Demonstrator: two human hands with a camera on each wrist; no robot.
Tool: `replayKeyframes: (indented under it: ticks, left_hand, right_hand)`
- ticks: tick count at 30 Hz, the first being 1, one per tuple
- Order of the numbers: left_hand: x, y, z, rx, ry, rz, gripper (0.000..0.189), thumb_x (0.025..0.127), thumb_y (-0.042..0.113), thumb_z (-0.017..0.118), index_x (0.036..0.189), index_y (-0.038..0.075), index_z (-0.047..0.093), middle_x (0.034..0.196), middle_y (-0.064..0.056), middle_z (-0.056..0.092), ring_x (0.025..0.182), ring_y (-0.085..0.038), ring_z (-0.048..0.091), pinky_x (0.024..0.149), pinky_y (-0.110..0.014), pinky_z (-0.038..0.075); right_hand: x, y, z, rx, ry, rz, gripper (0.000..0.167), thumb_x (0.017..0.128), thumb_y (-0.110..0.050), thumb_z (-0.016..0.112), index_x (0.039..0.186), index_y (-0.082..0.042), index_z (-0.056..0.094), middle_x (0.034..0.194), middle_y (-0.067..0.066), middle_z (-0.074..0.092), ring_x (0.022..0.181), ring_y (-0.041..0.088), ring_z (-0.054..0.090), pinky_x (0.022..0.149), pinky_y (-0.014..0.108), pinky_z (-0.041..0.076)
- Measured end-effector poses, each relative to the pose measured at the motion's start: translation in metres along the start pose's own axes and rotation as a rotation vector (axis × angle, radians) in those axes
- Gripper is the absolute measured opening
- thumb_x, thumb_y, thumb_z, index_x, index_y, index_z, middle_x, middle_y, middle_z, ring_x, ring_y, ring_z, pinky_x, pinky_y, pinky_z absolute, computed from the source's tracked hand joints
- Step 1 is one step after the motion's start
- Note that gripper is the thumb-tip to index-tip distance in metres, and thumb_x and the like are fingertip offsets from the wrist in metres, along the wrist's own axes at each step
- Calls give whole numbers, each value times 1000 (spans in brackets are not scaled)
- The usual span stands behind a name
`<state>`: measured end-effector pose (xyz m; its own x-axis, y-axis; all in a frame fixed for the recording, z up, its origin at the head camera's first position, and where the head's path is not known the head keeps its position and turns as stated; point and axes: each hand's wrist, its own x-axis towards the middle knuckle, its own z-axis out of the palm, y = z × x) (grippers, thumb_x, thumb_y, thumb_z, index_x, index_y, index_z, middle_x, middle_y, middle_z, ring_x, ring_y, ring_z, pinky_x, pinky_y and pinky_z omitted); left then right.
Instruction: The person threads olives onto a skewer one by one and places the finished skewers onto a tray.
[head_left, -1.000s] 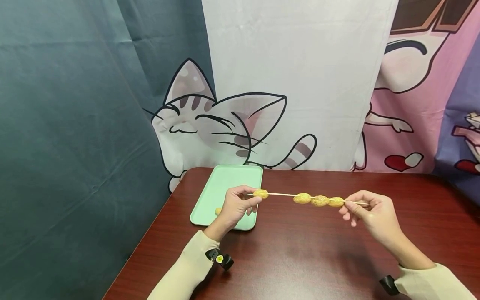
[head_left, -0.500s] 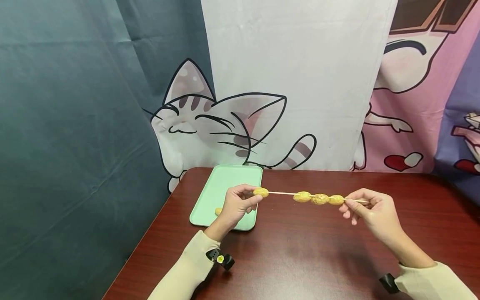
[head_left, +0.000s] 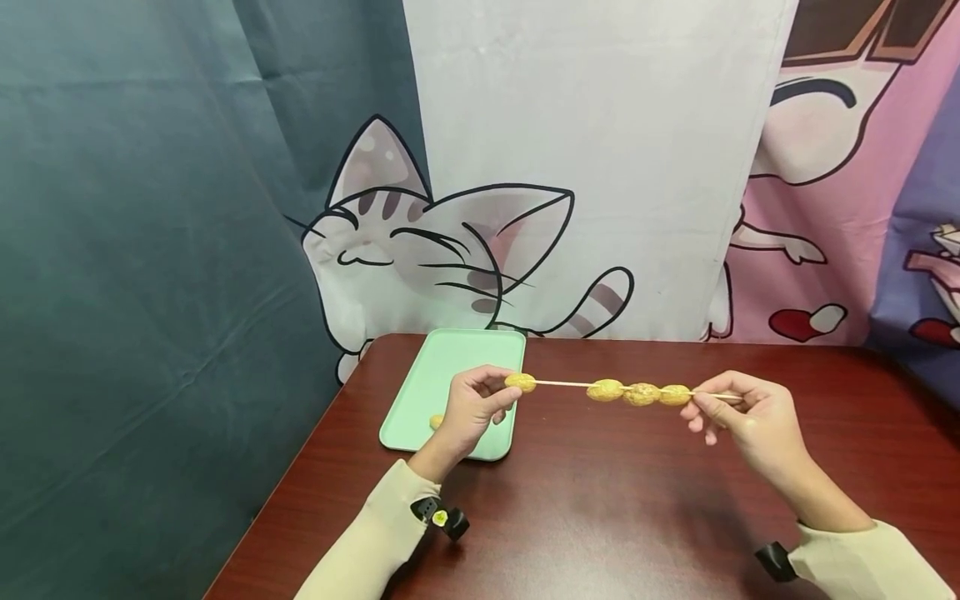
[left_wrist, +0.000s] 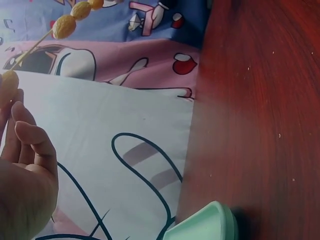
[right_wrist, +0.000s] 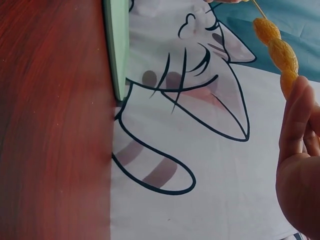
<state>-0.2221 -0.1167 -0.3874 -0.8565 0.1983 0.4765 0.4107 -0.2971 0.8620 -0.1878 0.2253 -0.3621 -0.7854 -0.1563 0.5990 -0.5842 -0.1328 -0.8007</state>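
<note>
A thin wooden skewer (head_left: 561, 384) is held level above the table, between the two hands. Three yellow, wrinkled oval pieces (head_left: 641, 394) sit threaded side by side on its right part. At the skewer's left end, my left hand (head_left: 471, 410) pinches another yellow oval piece (head_left: 521, 382) between thumb and fingers. A bare length of stick separates that piece from the other three. My right hand (head_left: 759, 423) pinches the skewer just right of the three pieces, and a short stick end shows past the thumb. The right wrist view shows the threaded pieces (right_wrist: 283, 54) close to the fingertips.
A pale green tray (head_left: 420, 392) lies on the dark red wooden table (head_left: 600, 517), behind and under my left hand. One more yellow oval piece (head_left: 436, 422) lies in it, partly hidden by that hand. A printed cloth backdrop (head_left: 600, 125) hangs behind the table.
Both hands and the skewer have risen slightly, the right hand also shifting a little to the right. Each hand keeps its grip, and the pieces stay in the same order.
</note>
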Motion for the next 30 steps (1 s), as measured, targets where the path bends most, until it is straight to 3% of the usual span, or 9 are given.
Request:
replayKeyframes:
  ticks: [4, 9, 12, 17, 22, 26, 30]
  left_hand:
    - [0, 1, 1, -5, 22, -25, 22, 86, -7, 67, 95, 12, 72, 82, 3, 71, 60, -8, 52, 45, -18, 38]
    - [4, 3, -8, -80, 164, -109, 17, 90, -3, 62, 90, 13, 69, 82, 2, 68, 63, -7, 54, 41, -17, 39]
    - [5, 5, -14, -133, 207, -149, 13, 91, -1, 61, 99, 8, 64, 86, 1, 70, 64, -7, 55, 40, -16, 39]
    - [4, 7, -16, -186, 151, -160, 26, 94, 3, 64, 117, 14, 59, 86, 2, 73, 60, -6, 54, 40, -16, 40]
    - [4, 4, -12, -151, 113, -127, 15, 94, 12, 69, 104, 23, 71, 83, 2, 74, 54, -3, 51, 40, -15, 39]
    - [4, 5, -9, -102, 94, -134, 11, 95, 15, 68, 105, 17, 71, 84, -1, 74, 54, -4, 51, 40, -15, 39]
    - [4, 7, -7, -60, 60, -167, 23, 93, 3, 66, 116, 7, 67, 88, -2, 74, 56, -6, 52, 42, -16, 39]
  right_hand:
    - [0, 0, -2, 19, 1, -3, 15, 87, 24, 55, 85, 11, 62, 70, 10, 72, 54, 12, 67, 40, 23, 48]
    - [1, 0, -14, 132, 35, -20, 20, 88, 26, 50, 86, 12, 63, 71, 13, 72, 57, 13, 69, 42, 22, 50]
    - [0, 0, -25, 199, 46, -23, 24, 88, 29, 45, 86, 13, 63, 72, 14, 73, 59, 12, 70, 44, 21, 51]
    - [-1, 1, -28, 169, 41, -2, 25, 89, 27, 46, 86, 11, 65, 72, 12, 73, 58, 12, 70, 43, 21, 51]
    - [-2, 2, -22, 108, 58, 13, 22, 89, 25, 50, 85, 9, 65, 70, 11, 72, 56, 12, 68, 41, 21, 49]
    - [-2, 2, -17, 73, 66, 18, 21, 89, 24, 52, 84, 8, 65, 69, 10, 72, 54, 12, 67, 41, 22, 48]
    - [-1, 2, -14, 60, 56, 14, 19, 89, 24, 53, 84, 9, 64, 69, 9, 72, 53, 11, 67, 41, 21, 49]
